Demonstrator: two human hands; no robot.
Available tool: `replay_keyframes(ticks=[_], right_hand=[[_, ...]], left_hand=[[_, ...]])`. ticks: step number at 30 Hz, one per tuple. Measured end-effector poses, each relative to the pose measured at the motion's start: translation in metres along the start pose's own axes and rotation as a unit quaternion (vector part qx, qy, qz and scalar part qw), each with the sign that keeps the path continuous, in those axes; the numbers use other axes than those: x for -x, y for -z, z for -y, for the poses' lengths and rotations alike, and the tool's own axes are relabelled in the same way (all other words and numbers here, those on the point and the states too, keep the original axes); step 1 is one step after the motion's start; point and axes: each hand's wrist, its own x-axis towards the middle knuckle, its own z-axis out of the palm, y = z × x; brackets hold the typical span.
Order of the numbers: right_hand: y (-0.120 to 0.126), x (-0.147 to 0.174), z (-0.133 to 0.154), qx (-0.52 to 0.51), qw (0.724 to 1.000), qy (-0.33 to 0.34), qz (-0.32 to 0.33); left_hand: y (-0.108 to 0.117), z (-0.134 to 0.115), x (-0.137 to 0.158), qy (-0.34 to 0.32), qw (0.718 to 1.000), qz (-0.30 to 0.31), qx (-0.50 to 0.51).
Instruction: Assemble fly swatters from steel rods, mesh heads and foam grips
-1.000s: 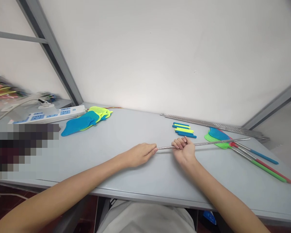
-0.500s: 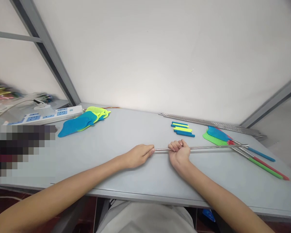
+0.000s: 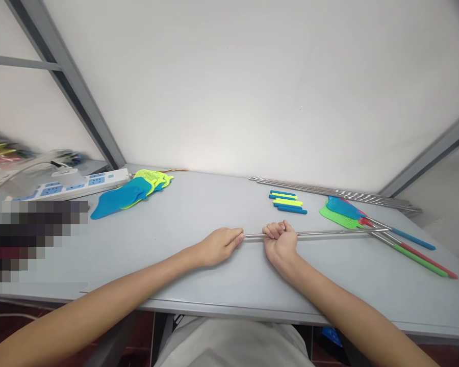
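A thin metal rod (image 3: 329, 233) runs sideways above the table's middle, its right end crossing over the assembled fly swatters (image 3: 344, 209). My left hand (image 3: 221, 245) is closed around the rod's left end; whatever lies inside the fist is hidden. My right hand (image 3: 281, 242) wraps the same rod a short way along, palm up with fingers curled. Behind it lie several short blue and yellow handle sleeves (image 3: 288, 202) in a loose row. The finished swatters have blue, green and red heads and matching grips.
Loose blue and yellow swatter heads (image 3: 118, 196) are piled at the left, against a white power strip (image 3: 103, 179) with plugs and cables. A bundle of metal rods (image 3: 329, 192) lies along the wall. Grey frame posts (image 3: 72, 92) rise at the table's back corners. The far left is pixelated.
My right hand has shifted very slightly left along with the rod's right end. My left hand holds its place, and the view has tilted a little.
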Motion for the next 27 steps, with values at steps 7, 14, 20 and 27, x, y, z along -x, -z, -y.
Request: replay_keyframes(ticks=[7,14,20,27], right_hand=[[-0.006,0.000,0.004,0.008,0.999,0.004,0.031],[-0.014,0.003,0.013,0.004,0.997,-0.021,0.077],[-0.015,0.003,0.011,0.013,0.995,-0.050,0.083],[-0.015,0.006,0.006,0.051,0.986,-0.080,0.139]], left_hand=[[0.004,-0.001,-0.001,0.000,1.000,-0.003,0.015],[0.012,-0.003,-0.003,-0.008,1.000,-0.019,0.018],[0.014,-0.005,-0.003,-0.016,1.000,-0.020,0.006],[0.014,-0.004,-0.002,-0.018,1.000,-0.014,0.003]])
